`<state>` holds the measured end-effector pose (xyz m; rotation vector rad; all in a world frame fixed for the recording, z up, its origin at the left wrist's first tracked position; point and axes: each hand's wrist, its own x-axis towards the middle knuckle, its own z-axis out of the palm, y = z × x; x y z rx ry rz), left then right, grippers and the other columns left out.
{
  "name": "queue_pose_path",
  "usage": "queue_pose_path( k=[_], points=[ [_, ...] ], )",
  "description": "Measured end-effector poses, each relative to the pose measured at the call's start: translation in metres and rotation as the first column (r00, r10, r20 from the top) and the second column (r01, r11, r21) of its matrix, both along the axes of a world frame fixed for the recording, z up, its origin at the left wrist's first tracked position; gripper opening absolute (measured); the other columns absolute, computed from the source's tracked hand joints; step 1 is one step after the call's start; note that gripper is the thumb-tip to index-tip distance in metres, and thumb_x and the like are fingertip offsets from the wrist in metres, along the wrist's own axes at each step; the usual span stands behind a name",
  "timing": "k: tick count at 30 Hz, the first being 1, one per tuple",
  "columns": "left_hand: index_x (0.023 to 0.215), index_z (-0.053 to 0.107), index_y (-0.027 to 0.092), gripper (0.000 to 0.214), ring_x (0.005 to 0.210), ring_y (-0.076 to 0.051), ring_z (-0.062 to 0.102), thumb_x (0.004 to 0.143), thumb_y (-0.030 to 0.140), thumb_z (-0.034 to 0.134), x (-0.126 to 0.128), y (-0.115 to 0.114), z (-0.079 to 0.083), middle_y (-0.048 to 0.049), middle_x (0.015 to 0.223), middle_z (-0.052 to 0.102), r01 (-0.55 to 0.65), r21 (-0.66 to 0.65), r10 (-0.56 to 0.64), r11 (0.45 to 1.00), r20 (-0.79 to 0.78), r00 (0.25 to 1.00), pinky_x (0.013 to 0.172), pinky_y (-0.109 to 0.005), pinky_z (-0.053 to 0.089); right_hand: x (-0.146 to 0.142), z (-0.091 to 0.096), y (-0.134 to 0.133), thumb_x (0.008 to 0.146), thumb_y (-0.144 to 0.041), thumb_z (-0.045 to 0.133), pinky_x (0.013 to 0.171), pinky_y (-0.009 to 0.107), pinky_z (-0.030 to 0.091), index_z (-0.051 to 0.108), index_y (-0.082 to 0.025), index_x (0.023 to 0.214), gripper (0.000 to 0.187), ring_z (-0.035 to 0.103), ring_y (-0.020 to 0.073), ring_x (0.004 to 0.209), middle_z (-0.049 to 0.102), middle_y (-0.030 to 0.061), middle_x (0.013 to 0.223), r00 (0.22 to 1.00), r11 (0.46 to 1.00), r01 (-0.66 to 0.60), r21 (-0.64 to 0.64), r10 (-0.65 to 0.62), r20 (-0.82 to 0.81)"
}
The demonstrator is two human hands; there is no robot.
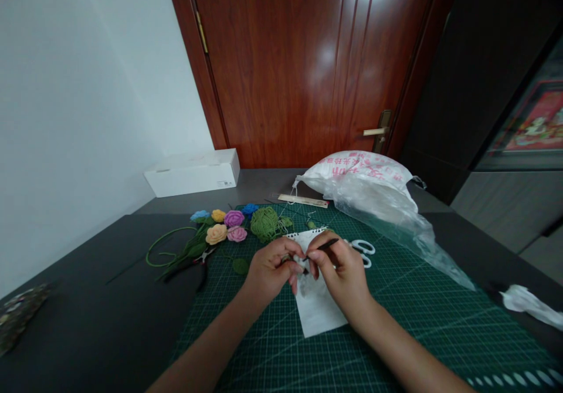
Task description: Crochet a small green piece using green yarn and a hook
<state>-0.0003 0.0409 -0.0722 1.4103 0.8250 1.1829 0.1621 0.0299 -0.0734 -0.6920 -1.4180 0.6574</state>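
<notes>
My left hand is closed in a pinch on a small green crochet piece, too small to make out well. My right hand is closed on a thin dark crochet hook whose tip points at that piece. Both hands meet over a white notepad sheet lying on the green cutting mat. A ball of green yarn lies just beyond my left hand. White-handled scissors lie right behind my right hand.
Several crocheted flowers with green stems and pliers lie at the mat's left. A plastic bag and ruler sit behind. A white box stands by the wall, crumpled white plastic at right, a wooden door beyond.
</notes>
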Motion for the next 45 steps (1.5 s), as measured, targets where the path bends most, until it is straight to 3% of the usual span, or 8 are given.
queue_pose_path(
  k=[8, 13, 29, 35, 40, 45],
  points=[
    [0.076, 0.065, 0.016, 0.006, 0.038, -0.010, 0.054, 0.071, 0.013, 0.067, -0.001, 0.002, 0.008, 0.0068, 0.052, 0.054, -0.020, 0.024, 0.021, 1.000, -0.004, 1.000, 0.038, -0.024, 0.054, 0.008, 0.006, 0.001, 0.101, -0.029, 0.059, 0.051, 0.023, 0.048, 0.059, -0.024, 0.090, 0.013, 0.060, 0.0106, 0.049, 0.060, -0.0060, 0.065, 0.992, 0.998, 0.056, -0.015, -0.057, -0.112],
    [0.074, 0.064, 0.016, 0.006, 0.038, -0.010, 0.054, 0.071, 0.013, 0.068, -0.002, 0.002, 0.008, 0.0070, 0.052, 0.054, -0.033, 0.030, 0.034, 0.999, -0.011, 0.999, 0.039, -0.025, 0.054, 0.006, 0.008, 0.002, 0.099, -0.037, 0.063, 0.049, 0.024, 0.049, 0.058, -0.023, 0.088, 0.019, 0.060, 0.0111, 0.047, 0.060, -0.0062, 0.063, 0.974, 0.994, -0.023, -0.108, -0.002, -0.225],
    [0.081, 0.065, 0.017, 0.011, 0.037, -0.010, 0.056, 0.071, 0.012, 0.066, -0.002, 0.003, 0.002, 0.0077, 0.053, 0.057, -0.038, 0.023, 0.039, 0.999, -0.043, 0.998, 0.040, -0.021, 0.050, 0.000, 0.002, 0.000, 0.099, -0.027, 0.061, 0.047, 0.024, 0.045, 0.061, -0.023, 0.084, 0.015, 0.057, 0.0114, 0.043, 0.059, -0.0064, 0.059, 0.997, 1.000, 0.000, -0.027, -0.002, -0.077],
    [0.078, 0.063, 0.017, 0.009, 0.034, -0.009, 0.053, 0.072, 0.012, 0.066, -0.001, 0.002, -0.001, 0.0078, 0.050, 0.056, -0.023, 0.012, 0.024, 1.000, -0.041, 0.999, 0.037, -0.020, 0.047, -0.001, 0.000, 0.000, 0.093, -0.031, 0.069, 0.057, 0.029, 0.049, 0.065, -0.022, 0.074, 0.021, 0.061, 0.0148, 0.054, 0.064, -0.0011, 0.065, 1.000, 0.999, 0.019, 0.039, -0.020, 0.020],
    [0.076, 0.064, 0.017, 0.006, 0.036, -0.009, 0.054, 0.072, 0.014, 0.067, 0.000, 0.003, 0.004, 0.0076, 0.052, 0.054, -0.037, 0.019, 0.037, 0.999, -0.031, 0.999, 0.038, -0.021, 0.050, 0.006, 0.004, -0.001, 0.101, -0.031, 0.059, 0.050, 0.026, 0.048, 0.061, -0.023, 0.088, 0.015, 0.060, 0.0124, 0.050, 0.062, -0.0030, 0.071, 0.999, 0.999, 0.033, 0.009, -0.033, -0.041],
    [0.075, 0.062, 0.017, 0.007, 0.036, -0.009, 0.053, 0.071, 0.016, 0.068, -0.001, 0.005, 0.005, 0.0071, 0.055, 0.055, -0.052, 0.025, 0.052, 0.998, -0.017, 0.998, 0.038, -0.023, 0.051, 0.008, 0.011, -0.003, 0.100, -0.032, 0.062, 0.051, 0.025, 0.049, 0.060, -0.023, 0.087, 0.016, 0.061, 0.0112, 0.051, 0.061, -0.0035, 0.073, 0.982, 0.998, 0.059, -0.023, -0.062, -0.181]
  ],
)
